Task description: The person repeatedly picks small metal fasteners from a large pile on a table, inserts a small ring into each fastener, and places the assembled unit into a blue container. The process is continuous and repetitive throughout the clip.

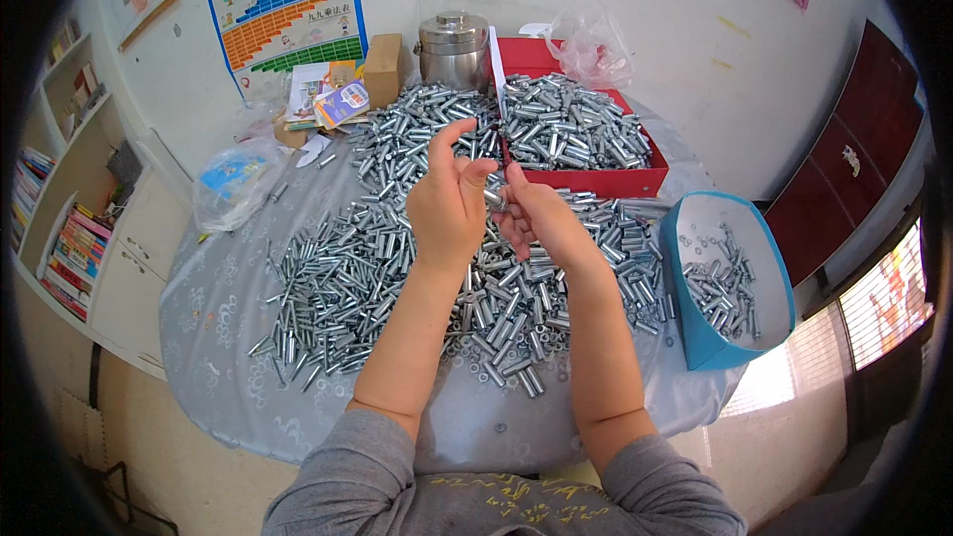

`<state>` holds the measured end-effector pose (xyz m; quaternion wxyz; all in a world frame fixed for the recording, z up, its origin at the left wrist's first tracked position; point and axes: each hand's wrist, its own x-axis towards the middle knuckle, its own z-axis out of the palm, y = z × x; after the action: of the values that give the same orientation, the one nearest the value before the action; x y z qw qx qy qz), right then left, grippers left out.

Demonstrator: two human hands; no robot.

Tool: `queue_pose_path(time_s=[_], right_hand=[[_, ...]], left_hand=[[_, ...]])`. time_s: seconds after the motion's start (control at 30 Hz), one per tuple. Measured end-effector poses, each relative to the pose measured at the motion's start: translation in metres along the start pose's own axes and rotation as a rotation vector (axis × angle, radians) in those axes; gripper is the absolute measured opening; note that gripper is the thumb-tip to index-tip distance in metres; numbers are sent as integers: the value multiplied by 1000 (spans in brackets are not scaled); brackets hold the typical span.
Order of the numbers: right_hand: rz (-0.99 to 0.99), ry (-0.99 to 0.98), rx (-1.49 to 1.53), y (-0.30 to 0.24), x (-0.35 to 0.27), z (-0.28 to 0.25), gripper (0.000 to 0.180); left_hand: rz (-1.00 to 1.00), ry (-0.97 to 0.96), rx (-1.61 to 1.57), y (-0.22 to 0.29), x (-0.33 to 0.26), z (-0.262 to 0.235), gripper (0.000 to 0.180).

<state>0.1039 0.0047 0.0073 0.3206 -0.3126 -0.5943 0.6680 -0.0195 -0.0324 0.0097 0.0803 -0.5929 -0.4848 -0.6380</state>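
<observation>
Over a heap of silvery metal sleeves and bolts [342, 283], both my hands are raised close together. My left hand [452, 203] has its thumb and index finger curved and apart, with no part visible in the gap; its other fingers are hidden behind the palm. Beside it, my right hand [536, 213] has its fingers bent and pinched around a small metal piece [494, 201], partly covered, whose exact kind I cannot make out. Loose washers and nuts [486, 367] lie at the near edge of the heap.
Behind the heap stands a red box [596, 182] full of metal sleeves. A blue fabric bin [730, 352] with bolts and washers is at the right. Farther back are a steel pot [454, 55], a small carton [383, 69] and plastic bags [238, 184]. A grey cloth [228, 377] covers the round table.
</observation>
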Motion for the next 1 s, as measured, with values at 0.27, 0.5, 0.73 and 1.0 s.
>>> queue_pose_path(time_s=[0.27, 0.5, 0.73, 1.0], right_hand=[[-329, 361, -400, 8, 5, 11, 45], [-338, 349, -483, 0, -2, 18, 44], [-337, 152, -263, 9, 7, 7, 32], [-278, 26, -1, 7, 6, 6, 30]], left_hand=[[9, -91, 107, -1, 2, 0, 40], [-23, -173, 252, 3, 4, -6, 36], [3, -94, 162, -3, 3, -3, 29], [-204, -64, 6, -12, 2, 4, 31]])
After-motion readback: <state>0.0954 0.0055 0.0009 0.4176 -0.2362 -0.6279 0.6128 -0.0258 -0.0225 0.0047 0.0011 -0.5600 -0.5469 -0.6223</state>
